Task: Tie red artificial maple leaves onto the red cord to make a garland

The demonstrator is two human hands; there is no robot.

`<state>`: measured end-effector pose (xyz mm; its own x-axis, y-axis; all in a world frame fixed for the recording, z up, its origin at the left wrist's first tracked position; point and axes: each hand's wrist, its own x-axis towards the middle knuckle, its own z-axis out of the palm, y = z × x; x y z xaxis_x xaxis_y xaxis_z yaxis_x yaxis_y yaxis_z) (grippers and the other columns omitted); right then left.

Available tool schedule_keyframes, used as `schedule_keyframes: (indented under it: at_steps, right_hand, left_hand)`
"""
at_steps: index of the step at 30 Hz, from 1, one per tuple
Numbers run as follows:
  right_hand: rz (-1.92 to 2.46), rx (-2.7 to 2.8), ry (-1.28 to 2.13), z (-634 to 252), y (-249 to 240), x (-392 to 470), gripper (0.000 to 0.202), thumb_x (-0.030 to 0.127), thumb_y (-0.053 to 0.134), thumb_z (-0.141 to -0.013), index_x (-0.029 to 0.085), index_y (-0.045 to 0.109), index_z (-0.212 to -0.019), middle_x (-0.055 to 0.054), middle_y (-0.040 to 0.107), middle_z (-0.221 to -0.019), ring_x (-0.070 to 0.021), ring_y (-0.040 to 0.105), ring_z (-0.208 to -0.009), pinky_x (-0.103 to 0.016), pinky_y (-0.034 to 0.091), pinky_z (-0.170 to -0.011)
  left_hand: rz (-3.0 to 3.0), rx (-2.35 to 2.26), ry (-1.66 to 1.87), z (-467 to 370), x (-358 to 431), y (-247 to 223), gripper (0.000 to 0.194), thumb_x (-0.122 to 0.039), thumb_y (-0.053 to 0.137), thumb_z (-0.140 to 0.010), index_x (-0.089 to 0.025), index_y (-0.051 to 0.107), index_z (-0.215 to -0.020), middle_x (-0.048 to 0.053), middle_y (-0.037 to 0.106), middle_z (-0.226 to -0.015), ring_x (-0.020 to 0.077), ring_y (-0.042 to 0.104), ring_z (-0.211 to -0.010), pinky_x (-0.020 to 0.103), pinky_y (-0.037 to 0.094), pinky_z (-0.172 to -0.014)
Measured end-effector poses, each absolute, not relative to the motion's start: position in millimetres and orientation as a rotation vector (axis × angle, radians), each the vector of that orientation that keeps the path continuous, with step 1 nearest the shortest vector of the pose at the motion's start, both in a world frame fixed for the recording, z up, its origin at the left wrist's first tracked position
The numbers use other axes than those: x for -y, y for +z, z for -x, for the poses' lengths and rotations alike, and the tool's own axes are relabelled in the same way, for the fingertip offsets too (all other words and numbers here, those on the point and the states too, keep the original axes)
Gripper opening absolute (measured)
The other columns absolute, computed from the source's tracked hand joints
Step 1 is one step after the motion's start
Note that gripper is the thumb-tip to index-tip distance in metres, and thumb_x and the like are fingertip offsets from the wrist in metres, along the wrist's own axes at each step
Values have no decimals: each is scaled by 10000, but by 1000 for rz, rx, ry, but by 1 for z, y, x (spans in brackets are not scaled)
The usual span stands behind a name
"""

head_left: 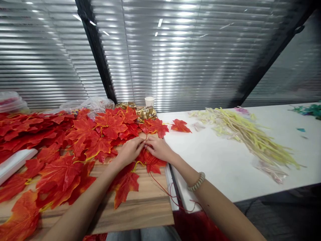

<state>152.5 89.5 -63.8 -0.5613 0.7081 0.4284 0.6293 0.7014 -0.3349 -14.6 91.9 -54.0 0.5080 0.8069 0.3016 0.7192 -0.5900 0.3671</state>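
My left hand [130, 150] and my right hand [158, 147] meet over the right end of the wooden table. Both have closed fingers, pinching a thin red cord [160, 186] between them. The cord trails down past the table's corner and loops over the gap. Just below my hands lie red maple leaves [153, 162] with a yellow tie beside them. Another red leaf [126, 187] rests nearer the front edge. What exactly sits between my fingertips is too small to make out. A beaded bracelet circles my right wrist.
Heaped red leaves [85, 134] cover the left of the wooden table [145, 211]. Behind are gold packets [146, 113], a paper cup [149, 101] and plastic bags. Yellow stems [253, 137] lie on the white table [200, 150]. A white bar [16, 164] is far left.
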Motion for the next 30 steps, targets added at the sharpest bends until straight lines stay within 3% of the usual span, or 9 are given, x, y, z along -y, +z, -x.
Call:
schedule_keyframes:
  at_steps: [30]
  right_hand:
    - [1001, 2362, 202, -153, -63, -89, 180, 131, 476, -828, 154, 610, -945, -62, 591, -965, -157, 528, -901, -272, 431, -762]
  left_hand:
    - [-2580, -1336, 622, 15, -91, -53, 216, -252, 360, -874, -167, 551, -821, 55, 588, -806, 164, 557, -726, 244, 394, -652]
